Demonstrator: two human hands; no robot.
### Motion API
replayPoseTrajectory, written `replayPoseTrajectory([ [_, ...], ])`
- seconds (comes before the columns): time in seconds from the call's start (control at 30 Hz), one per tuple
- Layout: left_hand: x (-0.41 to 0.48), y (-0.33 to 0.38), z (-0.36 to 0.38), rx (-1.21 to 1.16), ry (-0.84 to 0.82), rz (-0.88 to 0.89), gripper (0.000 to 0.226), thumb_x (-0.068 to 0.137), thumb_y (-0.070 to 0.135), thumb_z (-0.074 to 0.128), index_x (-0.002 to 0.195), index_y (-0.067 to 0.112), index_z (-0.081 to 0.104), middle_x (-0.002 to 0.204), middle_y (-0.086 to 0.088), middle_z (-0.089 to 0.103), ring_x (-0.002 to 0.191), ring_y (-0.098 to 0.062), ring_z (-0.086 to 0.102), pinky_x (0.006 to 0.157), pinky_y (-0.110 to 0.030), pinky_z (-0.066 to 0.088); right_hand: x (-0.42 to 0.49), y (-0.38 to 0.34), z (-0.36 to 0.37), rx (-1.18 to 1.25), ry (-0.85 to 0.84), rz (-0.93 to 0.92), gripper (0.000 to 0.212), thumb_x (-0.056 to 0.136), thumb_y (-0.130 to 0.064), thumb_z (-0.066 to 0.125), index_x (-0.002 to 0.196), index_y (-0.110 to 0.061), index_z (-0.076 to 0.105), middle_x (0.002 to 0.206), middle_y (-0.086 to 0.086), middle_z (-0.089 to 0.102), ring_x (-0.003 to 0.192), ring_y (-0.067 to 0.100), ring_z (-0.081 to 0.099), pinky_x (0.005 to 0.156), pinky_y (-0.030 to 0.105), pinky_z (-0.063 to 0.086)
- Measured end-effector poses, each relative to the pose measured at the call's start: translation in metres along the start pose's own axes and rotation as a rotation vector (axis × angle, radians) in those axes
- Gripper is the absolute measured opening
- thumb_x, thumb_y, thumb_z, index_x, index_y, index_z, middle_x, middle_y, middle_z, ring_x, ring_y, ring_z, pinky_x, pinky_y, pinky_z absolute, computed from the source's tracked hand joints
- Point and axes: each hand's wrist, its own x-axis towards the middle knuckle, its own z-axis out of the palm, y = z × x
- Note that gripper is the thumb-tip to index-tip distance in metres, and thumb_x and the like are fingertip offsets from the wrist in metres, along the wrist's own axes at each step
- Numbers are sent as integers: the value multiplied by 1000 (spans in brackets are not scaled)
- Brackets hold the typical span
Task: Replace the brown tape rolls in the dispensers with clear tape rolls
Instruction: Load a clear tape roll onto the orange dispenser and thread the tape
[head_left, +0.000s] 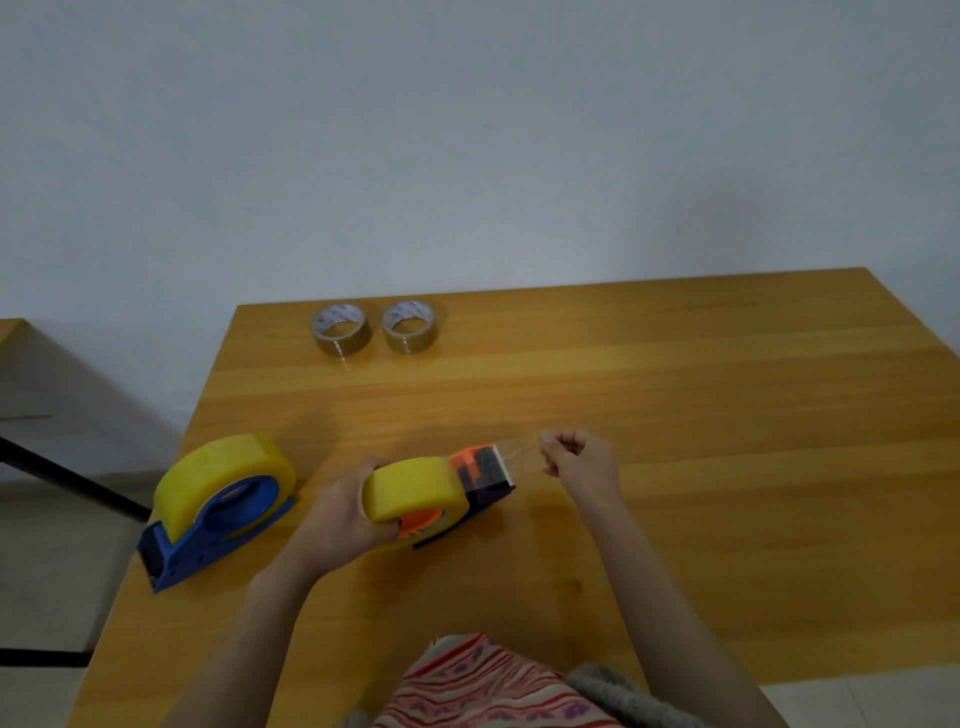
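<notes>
The orange dispenser is taken as the landmark; it rests on the tabletop, loaded with a yellowish clear tape roll. That roll is clamped at its rear by the left hand. The right hand, just beyond the dispenser's cutter end, is pinched shut on the clear tape strip drawn out from it. The strip is judged thin, limp and sticky, best held at its end edge; the roll is stiff and fairly light. A blue dispenser with its own roll stands left of the landmark. Two brown tape rolls lie well behind it.
</notes>
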Motion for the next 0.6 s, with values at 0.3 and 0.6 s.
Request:
replayPoseTrajectory([
  [0.3,-3,3,0,-16,13,6,61,49,47,63,106,31,47,92,13,58,84,-5,57,63,-21,41,0,13,17,-112,-18,58,17,89,-23,63,80,-9,62,73,5,64,63,16,59,77,38,55],
  [0.6,-3,6,3,-15,36,-6,55,57,30,69,106,31,45,93,17,54,84,-4,55,63,-19,41,-7,20,35,-167,-112,132,15,88,-19,64,88,-4,67,77,5,63,58,8,56,65,28,55],
])
